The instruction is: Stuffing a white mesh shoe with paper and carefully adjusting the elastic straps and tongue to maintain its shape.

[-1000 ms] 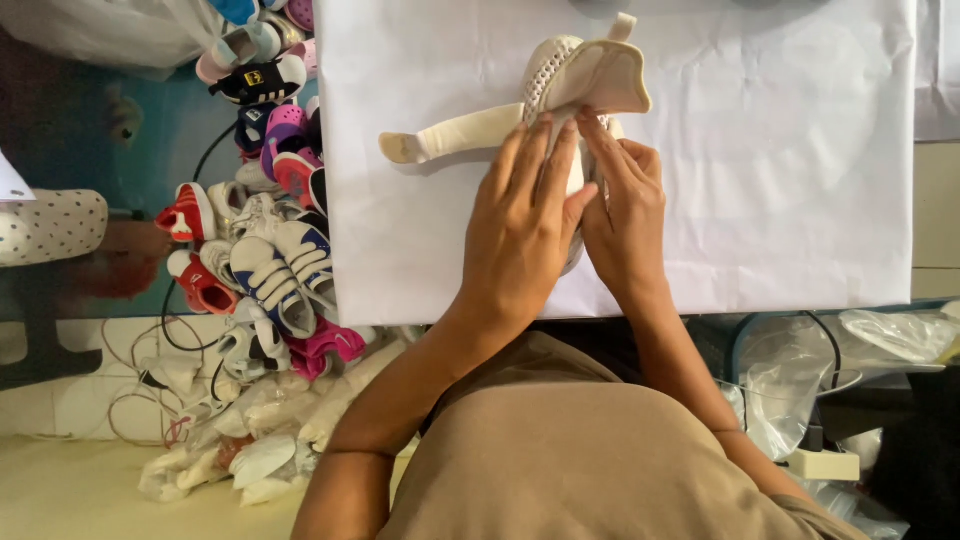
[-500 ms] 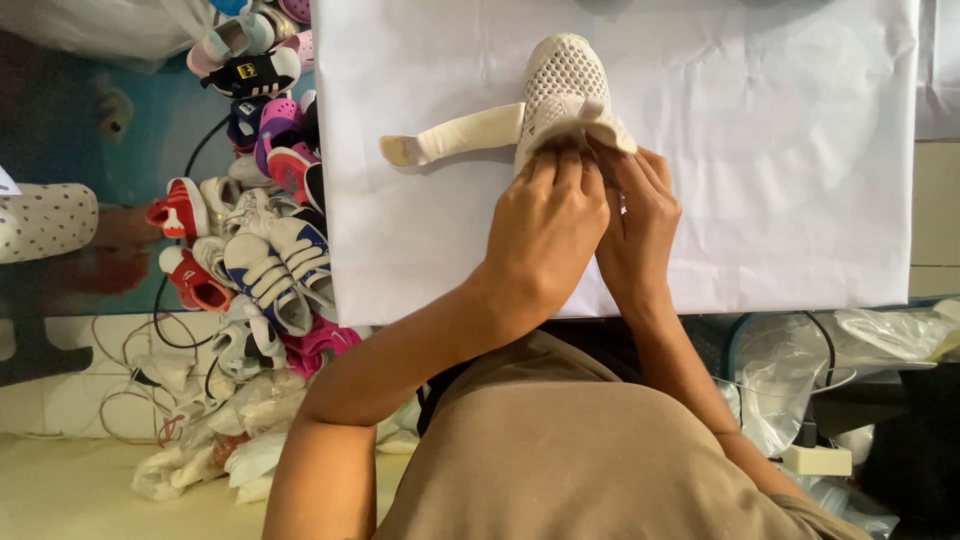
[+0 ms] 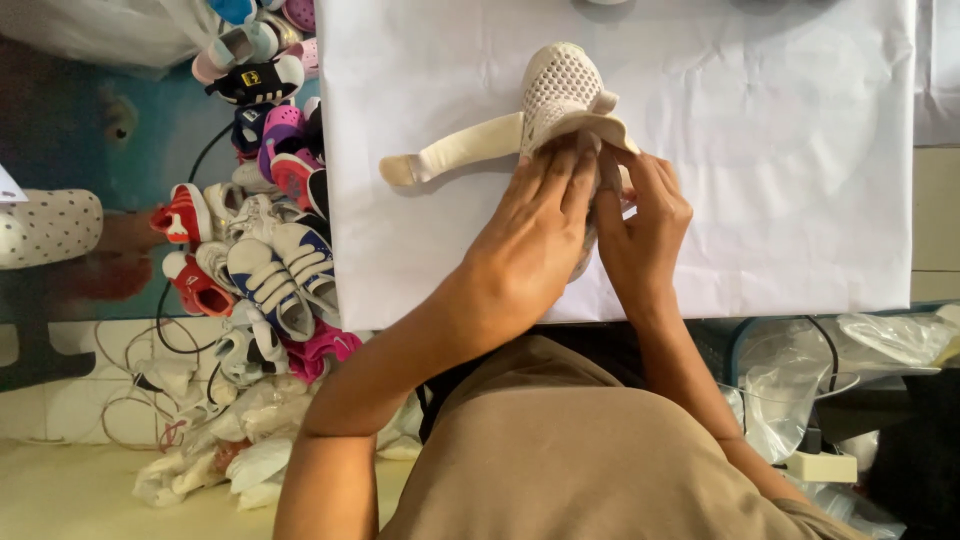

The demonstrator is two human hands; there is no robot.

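A small cream mesh shoe [image 3: 560, 85] lies on a white sheet of paper [image 3: 780, 150] that covers the table, toe pointing away from me. A cream strap [image 3: 455, 155] sticks out from it to the left. My left hand [image 3: 535, 240] lies flat over the shoe's rear half, fingertips pressing the folded flap near the opening. My right hand [image 3: 640, 235] grips the shoe's right side beside it, fingers curled on the same flap. The heel is hidden under both hands.
Left of the table, a heap of small colourful children's shoes [image 3: 260, 230] lies on the floor, with cables and crumpled plastic bags [image 3: 220, 440] below it. Clear plastic bags [image 3: 860, 370] sit at the lower right. Another person's spotted sleeve [image 3: 45, 225] shows at the far left.
The shoe's flap, lifted open a second ago, is folded down over the shoe. Both hands slid up towards the toe and now press on the flap.
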